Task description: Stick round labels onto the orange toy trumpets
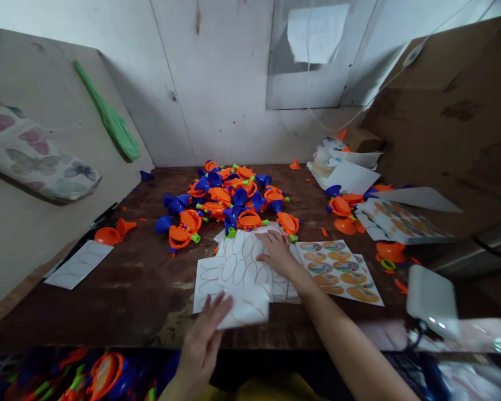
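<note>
White backing sheets with cut oval outlines (236, 262) lie overlapping at the middle of the brown table. My right hand (275, 253) rests on their upper right part, fingers apart and pointing left. At the near left edge, my left hand (206, 328) has its fingers on a smaller sheet (248, 306), which is blurred; the thumb seems to be beneath it. Right of the stack lie sticker sheets (338, 270) with orange oval pictures. Just behind the sheets is a heap of orange and blue plastic toys (229, 200) with green tips.
A folded white sheet (79, 264) and orange funnels (107, 235) are at the left. More sticker sheets (401, 220), toy parts and a white box-shaped device (432, 301) stand at the right. Below the front edge, more toys (106, 373) fill a container.
</note>
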`<state>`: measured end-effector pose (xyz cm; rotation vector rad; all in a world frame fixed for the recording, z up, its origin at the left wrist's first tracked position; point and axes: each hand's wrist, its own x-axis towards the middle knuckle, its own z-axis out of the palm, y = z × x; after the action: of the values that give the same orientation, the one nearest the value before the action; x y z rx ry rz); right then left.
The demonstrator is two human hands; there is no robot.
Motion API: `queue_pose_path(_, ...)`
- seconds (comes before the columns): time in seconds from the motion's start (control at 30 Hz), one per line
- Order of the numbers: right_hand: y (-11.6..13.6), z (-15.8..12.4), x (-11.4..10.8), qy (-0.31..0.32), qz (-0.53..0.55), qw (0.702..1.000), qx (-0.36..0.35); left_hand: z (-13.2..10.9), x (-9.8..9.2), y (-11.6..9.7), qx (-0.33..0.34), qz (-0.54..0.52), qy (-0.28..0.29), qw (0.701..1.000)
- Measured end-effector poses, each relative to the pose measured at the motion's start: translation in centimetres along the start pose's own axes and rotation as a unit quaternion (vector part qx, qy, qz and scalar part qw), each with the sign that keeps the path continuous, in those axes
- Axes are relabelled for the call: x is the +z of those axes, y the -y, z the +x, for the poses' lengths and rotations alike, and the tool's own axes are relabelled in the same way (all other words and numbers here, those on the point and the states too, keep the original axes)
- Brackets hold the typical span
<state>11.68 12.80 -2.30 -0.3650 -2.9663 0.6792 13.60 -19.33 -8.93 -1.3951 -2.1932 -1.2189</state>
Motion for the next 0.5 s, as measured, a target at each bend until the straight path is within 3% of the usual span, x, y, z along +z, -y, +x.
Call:
queue_pose_path(0.07, -0.1, -0.8, -0.2, -0.015, 0.002, 1.000, 0.025, 1.0, 0.0, -0.1, -0.096, 0.020, -0.055, 0.994)
queue_pose_path(0.13, -0.2, -1.9, -0.6, -0.030, 0.000, 0.997, 0.065, 2.6, 0.3, 0.0, -0.152, 0.045, -0.025, 0.987)
queue_pose_path(0.27, -0.1, -4.5, -1.4, -0.005, -0.013, 0.992, 0.124, 6.6, 1.3, -0.6, -0.243, 0.101, 0.212, 0.941)
queue_pose_path(0.37, -0.2, -5.2, -2.0, 0.042, -0.030, 0.989, 0.139, 9.5, 2.1, -2.1, -0.231, 0.109, 0.376, 0.891)
queue_pose_path(0.43, -0.9, -4.7, -3.0, 0.050, -0.047, 0.986, 0.150, 11.3, 3.0, -3.0, -0.217, 0.124, 0.427, 0.869)
queue_pose_path(0.5, -2.2, -3.8, -4.5, 0.039, -0.066, 0.982, 0.173, 12.8, 4.2, -3.3, -0.210, 0.141, 0.430, 0.867)
